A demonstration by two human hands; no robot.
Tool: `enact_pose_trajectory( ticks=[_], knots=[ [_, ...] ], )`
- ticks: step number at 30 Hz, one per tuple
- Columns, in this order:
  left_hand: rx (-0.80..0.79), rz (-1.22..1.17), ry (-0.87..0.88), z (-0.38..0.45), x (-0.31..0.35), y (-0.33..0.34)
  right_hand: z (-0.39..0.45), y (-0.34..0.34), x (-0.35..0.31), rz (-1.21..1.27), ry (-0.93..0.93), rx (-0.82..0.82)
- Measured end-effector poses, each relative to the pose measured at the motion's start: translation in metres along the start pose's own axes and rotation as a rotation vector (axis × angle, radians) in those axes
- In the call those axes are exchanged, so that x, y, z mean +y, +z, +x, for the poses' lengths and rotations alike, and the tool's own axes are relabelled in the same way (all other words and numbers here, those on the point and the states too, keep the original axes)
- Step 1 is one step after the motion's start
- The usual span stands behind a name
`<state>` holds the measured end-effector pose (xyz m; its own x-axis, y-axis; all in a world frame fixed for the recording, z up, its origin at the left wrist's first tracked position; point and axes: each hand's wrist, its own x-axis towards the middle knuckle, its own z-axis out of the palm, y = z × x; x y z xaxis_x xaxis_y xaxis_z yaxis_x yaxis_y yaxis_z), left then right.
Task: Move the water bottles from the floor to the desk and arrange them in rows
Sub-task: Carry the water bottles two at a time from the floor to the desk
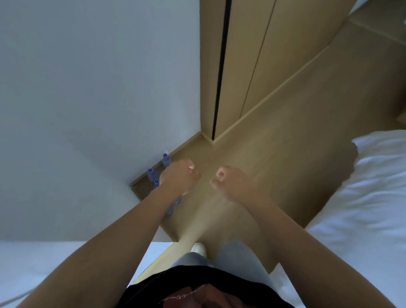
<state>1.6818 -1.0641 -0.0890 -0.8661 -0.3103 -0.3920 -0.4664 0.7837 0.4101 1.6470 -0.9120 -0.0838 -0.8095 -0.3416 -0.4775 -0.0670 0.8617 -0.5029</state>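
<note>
1. Water bottles [166,160] are seen upright on the floor [277,132] against the wall [80,89], partly hidden behind the left hand [181,176].
2. Handling is judged: light, smooth plastic, likely slippery; best gripped round the body below the cap.
3. Both arms are extended forward; left hand and right hand [233,184] are loosely curled, and nothing is held.

Bare forearms without sleeves, black T-shirt [179,290] with reddish-brown printed graphic, light grey trousers [233,254], white shoe [198,248]
</note>
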Motion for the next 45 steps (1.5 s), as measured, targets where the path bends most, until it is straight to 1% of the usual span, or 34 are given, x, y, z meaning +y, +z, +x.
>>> enact_pose_trajectory(
  ticks=[4,6,11,15,20,24,26,29,36,40,45],
  knots=[
    [0.050,-0.014,-0.089,0.025,-0.002,-0.005,0.035,-0.017,-0.007,-0.058,-0.082,-0.073],
    [0.068,-0.036,-0.174,0.040,-0.002,-0.007,0.057,-0.029,-0.008,-0.111,-0.126,-0.137],
    [0.176,-0.166,-0.379,0.077,0.006,-0.010,0.119,-0.067,-0.004,-0.235,-0.244,-0.279],
    [0.184,-0.219,-0.540,0.102,0.008,-0.011,0.164,-0.101,-0.002,-0.310,-0.334,-0.324],
    [0.263,-0.272,-0.719,0.115,-0.003,-0.004,0.214,-0.118,-0.019,-0.375,-0.409,-0.379],
    [0.243,-0.305,-0.834,0.134,-0.019,-0.001,0.253,-0.104,-0.043,-0.437,-0.461,-0.459],
    [0.227,-0.312,-0.860,0.147,-0.030,0.000,0.272,-0.092,-0.055,-0.439,-0.465,-0.508],
    [0.219,-0.343,-0.881,0.169,-0.050,0.003,0.300,-0.072,-0.070,-0.413,-0.427,-0.567],
    [0.179,-0.440,-0.956,0.210,-0.088,0.024,0.362,-0.031,-0.092,-0.446,-0.352,-0.630],
    [0.218,-0.501,-1.005,0.227,-0.115,0.045,0.392,0.009,-0.099,-0.479,-0.364,-0.661],
    [0.242,-0.595,-1.096,0.258,-0.153,0.081,0.427,0.070,-0.090,-0.515,-0.346,-0.735]
  ],
)
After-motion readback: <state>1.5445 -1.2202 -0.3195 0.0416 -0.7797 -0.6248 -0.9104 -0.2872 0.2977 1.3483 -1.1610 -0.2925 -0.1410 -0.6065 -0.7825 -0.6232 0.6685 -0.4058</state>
